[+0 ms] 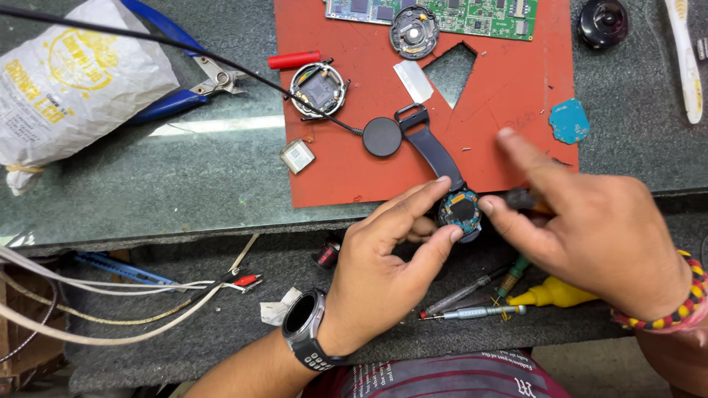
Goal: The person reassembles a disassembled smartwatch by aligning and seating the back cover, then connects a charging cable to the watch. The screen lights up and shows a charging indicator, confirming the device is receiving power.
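Left hand (383,250) grip clamped on opened watch (461,210), right hand (582,236) pinching dark tool (522,197), white printed bag (70,81) far left.

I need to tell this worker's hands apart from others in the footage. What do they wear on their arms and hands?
Both forearms are bare, with no sleeves or gloves. The left hand has a black round-faced smartwatch with a dark band on its wrist. The right hand has a beaded bracelet in red, yellow and black on its wrist. No rings show.
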